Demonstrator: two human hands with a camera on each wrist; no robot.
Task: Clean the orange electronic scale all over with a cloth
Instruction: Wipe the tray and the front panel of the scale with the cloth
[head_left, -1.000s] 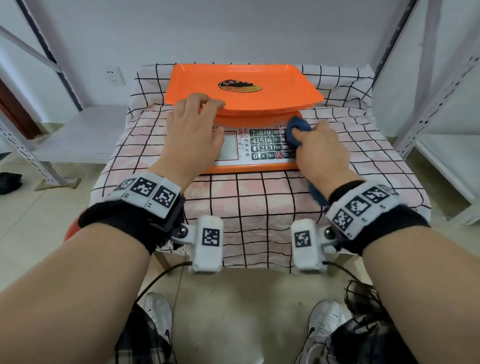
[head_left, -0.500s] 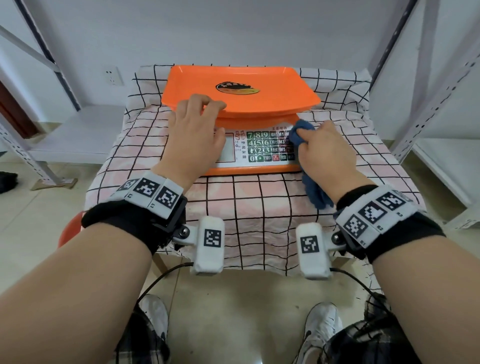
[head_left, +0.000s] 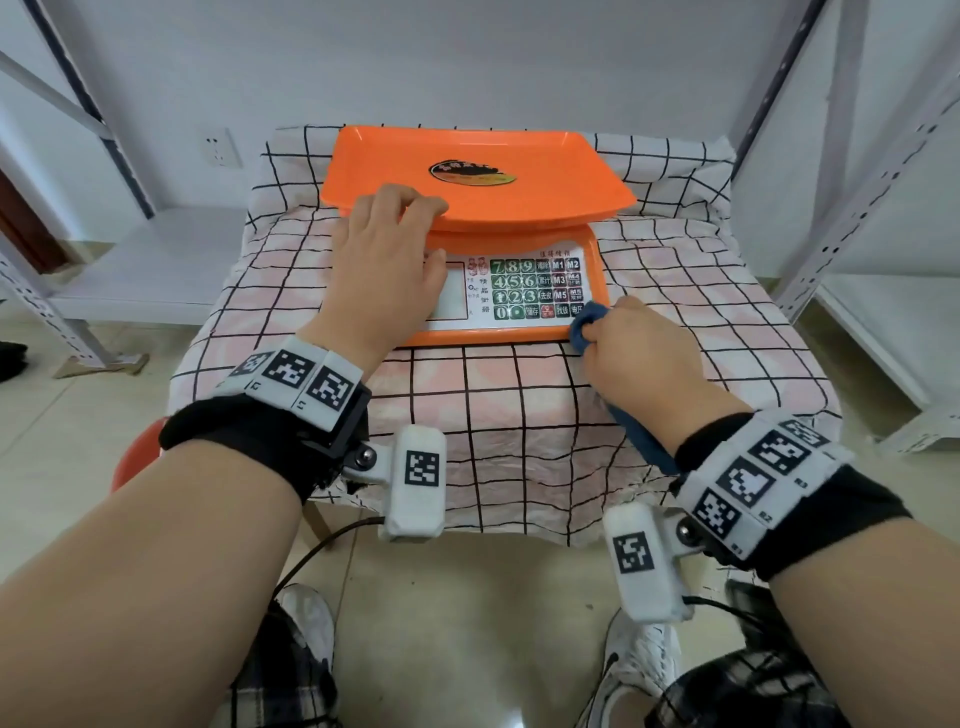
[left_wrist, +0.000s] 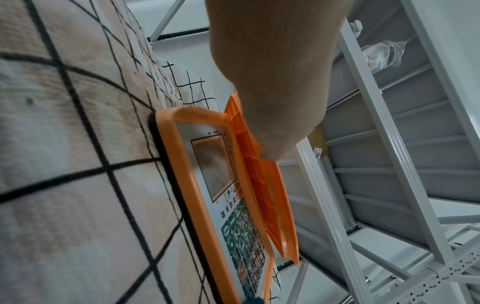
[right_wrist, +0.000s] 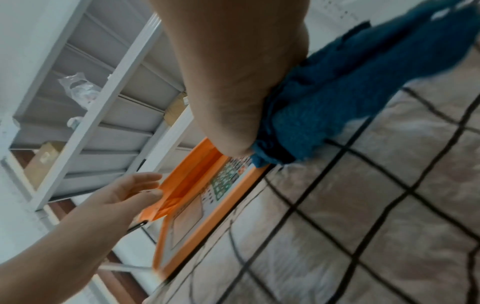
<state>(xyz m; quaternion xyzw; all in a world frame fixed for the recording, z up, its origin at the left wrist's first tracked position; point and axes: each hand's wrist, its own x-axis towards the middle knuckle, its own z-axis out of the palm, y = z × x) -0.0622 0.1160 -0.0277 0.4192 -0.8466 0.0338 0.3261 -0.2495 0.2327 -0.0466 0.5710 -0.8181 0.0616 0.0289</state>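
Blue cloth (head_left: 589, 323) bunched in right hand (head_left: 644, 358).

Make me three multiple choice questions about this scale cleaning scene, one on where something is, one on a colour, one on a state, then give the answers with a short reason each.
1. Where is the cloth pressed?
A. the scale's near right corner
B. the middle of the weighing tray
C. the floor

2. What colour is the cloth?
A. white
B. blue
C. yellow

3. How is the left hand placed?
A. hanging clear of the table
B. gripping the cloth
C. resting on the orange scale, fingers on the tray's front edge

Answers: 1 A, the right hand holds the cloth at that corner beside the keypad. 2 B, the bunched cloth is dark blue. 3 C, its fingers lie over the tray rim.
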